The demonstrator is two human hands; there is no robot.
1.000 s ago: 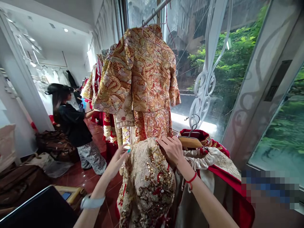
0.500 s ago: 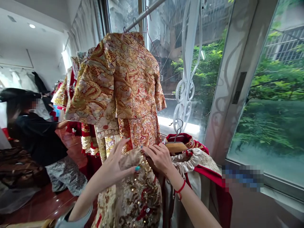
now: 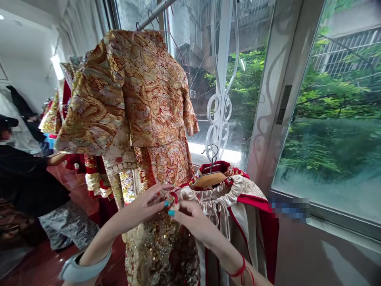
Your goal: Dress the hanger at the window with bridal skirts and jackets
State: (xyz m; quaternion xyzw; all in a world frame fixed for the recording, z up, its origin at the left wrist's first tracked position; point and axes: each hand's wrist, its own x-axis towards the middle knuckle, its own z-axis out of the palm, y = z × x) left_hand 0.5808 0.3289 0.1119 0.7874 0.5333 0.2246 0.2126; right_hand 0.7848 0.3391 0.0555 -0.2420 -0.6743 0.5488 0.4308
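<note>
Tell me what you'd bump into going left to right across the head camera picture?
Person in black → gold embroidered jacket on the rail → white scrolled ironwork → wooden hanger on the red garment → window frame post → green trees behind the glass.

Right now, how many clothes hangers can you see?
3. A wooden hanger lies on the red and cream garment by the window; two wire hooks hang on the rail above the gold jacket. More may be hidden.
</note>
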